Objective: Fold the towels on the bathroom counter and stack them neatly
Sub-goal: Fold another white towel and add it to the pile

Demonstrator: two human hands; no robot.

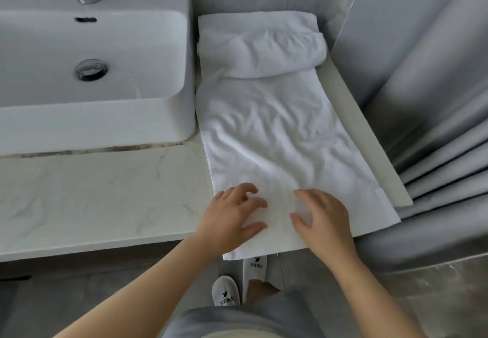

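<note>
A white towel [277, 131] was spread lengthwise on the counter [92, 200], between the sink [92, 116] and a grey curtain [435, 126], with a second towel [264, 49] bunched on its far end. The left hand [232, 216] and right hand [324, 219] were rested on its overhanging near end, fingers bent and spread, nothing clasped. On the floor below, two white slippers [226, 291] were marked with a dark logo and writing too small to be read.

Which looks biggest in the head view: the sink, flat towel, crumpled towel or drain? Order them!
1. The sink and flat towel look alike, so unranked; the sink runs off the picture.
2. crumpled towel
3. drain
</note>
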